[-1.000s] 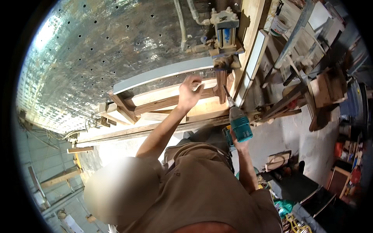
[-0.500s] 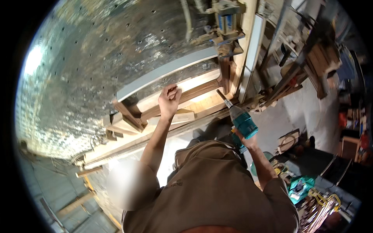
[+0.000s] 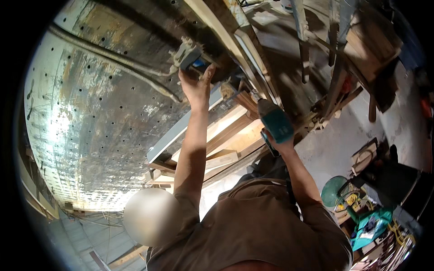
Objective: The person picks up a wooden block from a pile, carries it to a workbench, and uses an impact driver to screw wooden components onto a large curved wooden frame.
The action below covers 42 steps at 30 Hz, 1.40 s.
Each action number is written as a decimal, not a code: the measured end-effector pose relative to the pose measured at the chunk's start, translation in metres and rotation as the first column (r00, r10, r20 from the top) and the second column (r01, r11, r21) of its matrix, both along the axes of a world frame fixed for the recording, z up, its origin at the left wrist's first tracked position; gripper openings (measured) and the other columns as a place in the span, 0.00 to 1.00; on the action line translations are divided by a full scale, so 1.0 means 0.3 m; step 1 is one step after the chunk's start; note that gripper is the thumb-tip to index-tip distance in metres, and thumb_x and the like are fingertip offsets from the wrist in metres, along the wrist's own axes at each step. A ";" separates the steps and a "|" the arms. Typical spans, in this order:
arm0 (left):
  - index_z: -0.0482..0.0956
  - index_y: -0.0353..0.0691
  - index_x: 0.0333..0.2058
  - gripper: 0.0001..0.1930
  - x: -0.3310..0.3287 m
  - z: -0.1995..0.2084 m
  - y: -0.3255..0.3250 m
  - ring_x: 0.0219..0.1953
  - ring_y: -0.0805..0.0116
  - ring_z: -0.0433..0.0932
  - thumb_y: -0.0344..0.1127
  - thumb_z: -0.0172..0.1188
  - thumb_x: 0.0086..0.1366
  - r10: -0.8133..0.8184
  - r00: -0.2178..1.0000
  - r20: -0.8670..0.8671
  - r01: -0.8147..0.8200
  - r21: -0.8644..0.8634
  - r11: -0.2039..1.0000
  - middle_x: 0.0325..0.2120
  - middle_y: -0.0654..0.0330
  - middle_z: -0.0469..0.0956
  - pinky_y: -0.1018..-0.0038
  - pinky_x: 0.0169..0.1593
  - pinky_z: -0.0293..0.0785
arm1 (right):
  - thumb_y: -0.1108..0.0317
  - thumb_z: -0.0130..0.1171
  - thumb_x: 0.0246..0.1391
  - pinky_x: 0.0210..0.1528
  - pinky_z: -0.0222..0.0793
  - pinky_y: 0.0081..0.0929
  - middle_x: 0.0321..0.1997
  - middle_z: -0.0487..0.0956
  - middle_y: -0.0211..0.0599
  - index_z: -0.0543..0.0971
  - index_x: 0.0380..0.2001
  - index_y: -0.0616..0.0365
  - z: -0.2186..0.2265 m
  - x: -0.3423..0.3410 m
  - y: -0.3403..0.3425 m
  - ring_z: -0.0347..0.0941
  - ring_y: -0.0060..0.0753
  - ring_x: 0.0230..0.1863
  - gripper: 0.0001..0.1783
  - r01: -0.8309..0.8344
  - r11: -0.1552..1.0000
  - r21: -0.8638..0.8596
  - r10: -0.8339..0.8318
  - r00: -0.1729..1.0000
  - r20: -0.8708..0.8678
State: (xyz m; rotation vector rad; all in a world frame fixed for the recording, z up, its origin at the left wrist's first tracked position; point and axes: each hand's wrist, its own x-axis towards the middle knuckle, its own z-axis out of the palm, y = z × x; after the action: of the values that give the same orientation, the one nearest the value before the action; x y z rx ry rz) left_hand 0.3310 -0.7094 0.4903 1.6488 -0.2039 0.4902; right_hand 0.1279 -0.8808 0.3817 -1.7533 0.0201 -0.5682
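Note:
My left hand (image 3: 195, 90) reaches up over the dark perforated panel (image 3: 108, 95). Its thumb and fingers curve round the near end of a pneumatic cylinder (image 3: 194, 62) with a blue side; the fingertips are partly hidden. In my right hand (image 3: 281, 143) is a teal and dark grey power drill (image 3: 276, 122), its nose at the corner of a wooden frame. Whether the drill touches the wood I cannot tell. That wooden frame (image 3: 233, 131), of brown and pale bars, lies along the panel's near edge beside a grey metal bar (image 3: 169, 139).
Two hoses (image 3: 113, 56) run across the panel to the cylinder. A long timber rail (image 3: 217, 22) rises past the corner. Timber pieces (image 3: 361, 49) are stacked at the far right. Tools and a teal bag (image 3: 373, 230) lie at the lower right.
My left hand has moved from above the frame's middle up to the cylinder and taken hold of it. The drill has come to the frame's corner. The view has turned.

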 end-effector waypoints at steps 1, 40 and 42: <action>0.63 0.31 0.52 0.34 0.032 -0.004 -0.023 0.39 0.72 0.74 0.30 0.72 0.49 0.008 0.999 -0.033 -0.006 0.054 0.998 0.43 0.54 0.74 0.75 0.47 0.73 | 0.77 0.59 0.44 0.50 0.71 0.27 0.49 0.76 0.43 0.68 0.54 0.63 -0.035 0.046 0.002 0.74 0.31 0.48 0.29 -0.025 0.993 0.117 0.023 1.000 0.013; 0.68 0.30 0.52 0.27 0.156 0.010 -0.075 0.43 0.65 0.74 0.21 0.63 0.51 -0.042 0.992 -0.118 0.018 -0.204 0.979 0.45 0.54 0.73 0.68 0.50 0.72 | 0.68 0.66 0.41 0.44 0.74 0.29 0.45 0.78 0.42 0.68 0.56 0.54 0.018 0.360 0.030 0.78 0.38 0.42 0.35 -0.011 0.978 0.208 0.055 0.976 -0.209; 0.67 0.30 0.52 0.27 0.145 0.007 -0.085 0.43 0.65 0.74 0.23 0.64 0.51 -0.082 0.993 -0.089 0.064 -0.184 0.981 0.45 0.53 0.73 0.68 0.50 0.72 | 0.61 0.70 0.33 0.39 0.76 0.32 0.38 0.80 0.42 0.66 0.58 0.44 -0.012 0.364 0.002 0.78 0.46 0.38 0.43 0.050 0.998 -0.024 -0.053 0.985 -0.162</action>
State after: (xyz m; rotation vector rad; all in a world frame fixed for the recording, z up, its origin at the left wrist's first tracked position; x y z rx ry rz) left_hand 0.3744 -0.7348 0.4924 1.4780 -0.1436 0.3617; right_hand 0.2372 -0.8802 0.3781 -1.8189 0.1749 -0.4631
